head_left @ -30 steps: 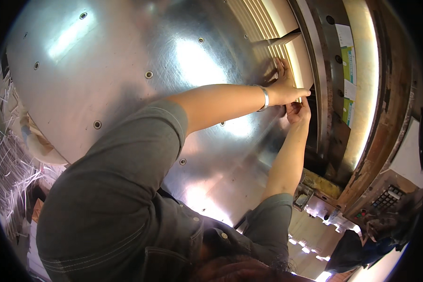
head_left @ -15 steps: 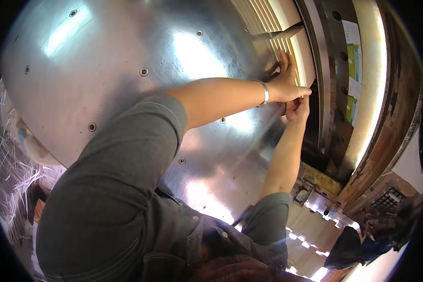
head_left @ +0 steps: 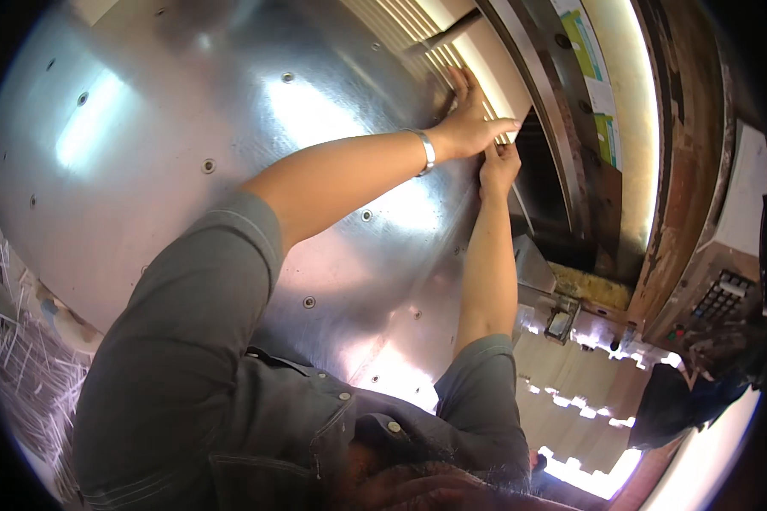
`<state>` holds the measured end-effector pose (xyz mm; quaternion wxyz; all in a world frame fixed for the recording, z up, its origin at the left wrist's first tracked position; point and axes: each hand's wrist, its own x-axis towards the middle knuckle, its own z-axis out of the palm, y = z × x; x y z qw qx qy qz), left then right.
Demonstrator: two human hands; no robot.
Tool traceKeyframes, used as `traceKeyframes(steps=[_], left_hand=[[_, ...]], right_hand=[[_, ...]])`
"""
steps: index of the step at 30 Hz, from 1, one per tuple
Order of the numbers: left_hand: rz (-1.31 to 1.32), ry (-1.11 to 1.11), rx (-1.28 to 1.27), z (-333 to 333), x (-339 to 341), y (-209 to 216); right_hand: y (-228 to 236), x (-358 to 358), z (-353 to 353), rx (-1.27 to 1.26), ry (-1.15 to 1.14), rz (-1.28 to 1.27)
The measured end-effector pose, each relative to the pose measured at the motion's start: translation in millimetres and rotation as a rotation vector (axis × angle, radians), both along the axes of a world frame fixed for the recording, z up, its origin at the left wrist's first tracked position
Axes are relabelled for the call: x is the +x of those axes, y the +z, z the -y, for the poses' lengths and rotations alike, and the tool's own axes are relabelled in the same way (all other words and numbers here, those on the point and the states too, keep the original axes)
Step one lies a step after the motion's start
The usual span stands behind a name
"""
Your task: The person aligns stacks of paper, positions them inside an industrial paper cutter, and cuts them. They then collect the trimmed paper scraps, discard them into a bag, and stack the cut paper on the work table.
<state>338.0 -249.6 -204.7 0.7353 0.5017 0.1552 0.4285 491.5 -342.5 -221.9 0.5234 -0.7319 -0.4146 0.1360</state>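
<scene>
A pale, layered stack of what looks like paper [head_left: 496,72] stands on the metal table at the far right, beside the dark opening of a machine. My left hand [head_left: 469,128], with a silver band at the wrist, lies along the stack's side. Its fingers are spread and the thumb reaches across the near end. Just below, my right hand [head_left: 498,173] has its fingers bent up at the stack's near corner, close under the left thumb. Whether it pinches any sheets cannot be made out. A dark, narrow bar [head_left: 446,36] reaches across the stack beyond my fingers.
The shiny metal table [head_left: 230,221] is dotted with small round fittings. A long machine beam [head_left: 541,111] and a lit strip [head_left: 643,170] run along the right. A keypad [head_left: 722,294] sits at the lower right; shredded paper strips [head_left: 38,362] heap at the left.
The view has shifted, so the table and machine appear farther left. My right hand has moved up against the stack's near corner, its fingers now bent upward. My left hand stays on the stack.
</scene>
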Motion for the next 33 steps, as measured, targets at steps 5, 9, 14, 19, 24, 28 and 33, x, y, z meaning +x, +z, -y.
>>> traceKeyframes(steps=[5, 9, 14, 19, 24, 28, 33], left_hand=[[-0.023, 0.003, 0.017, -2.2, -1.5, -3.8], [-0.042, -0.063, -0.002, -3.4, -3.8, 3.0], [-0.056, -0.034, 0.030, -6.6, -2.7, -1.4], [-0.069, -0.044, 0.008, -2.3, -4.1, 1.1], [-0.076, -0.028, 0.008, 1.9, -5.6, 1.9], [-0.090, -0.031, 0.004, 9.1, -9.8, 1.2], [-0.073, -0.110, 0.018, 8.6, -10.9, 3.6]], right_hand=[[18.3, -29.0, -0.3, -0.184, -0.175, 0.143], [11.7, -14.0, -4.4, -0.097, -0.174, 0.024], [6.9, -11.4, -8.8, -0.164, -0.242, 0.167], [11.9, -13.2, -5.9, -0.243, -0.331, 0.270], [10.2, -11.9, -4.1, -0.233, -0.350, 0.324], [13.0, -20.9, -5.8, -0.281, -0.363, 0.349], [4.3, -7.4, -8.1, -0.273, -0.369, 0.427]])
